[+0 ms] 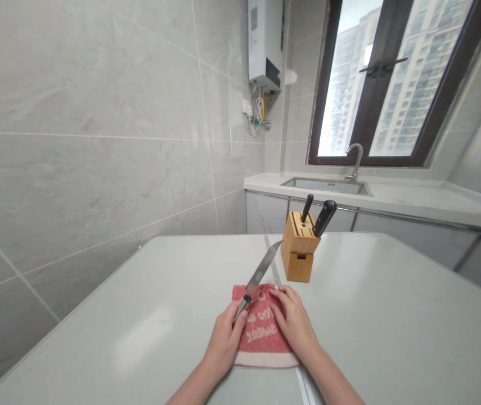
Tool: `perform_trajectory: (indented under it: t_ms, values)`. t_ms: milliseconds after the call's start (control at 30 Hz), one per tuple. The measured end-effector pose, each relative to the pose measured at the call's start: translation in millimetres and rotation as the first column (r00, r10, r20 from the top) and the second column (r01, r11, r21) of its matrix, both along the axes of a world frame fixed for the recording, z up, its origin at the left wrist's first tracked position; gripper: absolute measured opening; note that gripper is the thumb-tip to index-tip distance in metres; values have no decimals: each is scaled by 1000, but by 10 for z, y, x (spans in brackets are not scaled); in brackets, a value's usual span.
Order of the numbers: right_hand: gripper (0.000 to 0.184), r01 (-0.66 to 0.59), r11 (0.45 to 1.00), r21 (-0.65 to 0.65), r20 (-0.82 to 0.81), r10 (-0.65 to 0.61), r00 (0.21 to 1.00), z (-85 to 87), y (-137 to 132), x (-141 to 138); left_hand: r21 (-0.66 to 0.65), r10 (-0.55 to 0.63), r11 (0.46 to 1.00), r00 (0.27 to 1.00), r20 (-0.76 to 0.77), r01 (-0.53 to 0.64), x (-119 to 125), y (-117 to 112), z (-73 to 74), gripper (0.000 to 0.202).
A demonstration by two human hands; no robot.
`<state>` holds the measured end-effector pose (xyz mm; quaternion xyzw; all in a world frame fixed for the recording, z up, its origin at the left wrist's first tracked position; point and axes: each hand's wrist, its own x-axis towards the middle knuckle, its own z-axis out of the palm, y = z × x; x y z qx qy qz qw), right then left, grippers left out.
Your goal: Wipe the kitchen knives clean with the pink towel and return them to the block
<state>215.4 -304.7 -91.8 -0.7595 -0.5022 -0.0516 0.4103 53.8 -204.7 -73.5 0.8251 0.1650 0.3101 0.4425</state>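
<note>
Closest in, the left hand (223,349) wraps its fingers around the dark handle of a kitchen knife (261,275), curled and pressed together, so that the grip steadies the knife at its handle end. The blade runs away from the hand across the towel, with its tip just beside the wooden block. The right hand (293,323) lies flat on a red towel (261,337), its fingers close together and pressing down, pinching nothing, which appears to keep the cloth from sliding. The towel has white lettering and a pale hem, and it lies on a white tabletop (392,315), between the two hands and partly beneath them.

Just past the towel stands one wooden knife block (299,247), holding two more knives with black handles (324,218), their blades stowed out of sight and their handles angled up for easy reach. That makes three knives in all.

Farther off are one steel sink (327,185) set in a white counter (392,194), one curved faucet (355,160), and one dark-framed window (392,79) above them, while one wall-mounted water heater (264,45) hangs on the gray tiled wall (75,84)
</note>
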Motion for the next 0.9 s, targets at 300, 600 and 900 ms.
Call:
perform_trajectory:
  t_ms: [300,600,900]
  values:
    - [60,156,988,1,-346,-146,927,-78,-24,57,7,12,1000,1000,-8,-11,-2,9,-6,31]
    - [45,96,970,222,-869,152,471,54,-22,-25,28,16,999,999,-41,-15,-15,-12,34,28]
    - [17,22,887,462,-867,457,-197,122,-34,-104,43,5,999,999,-39,-3,-19,-9,15,29]
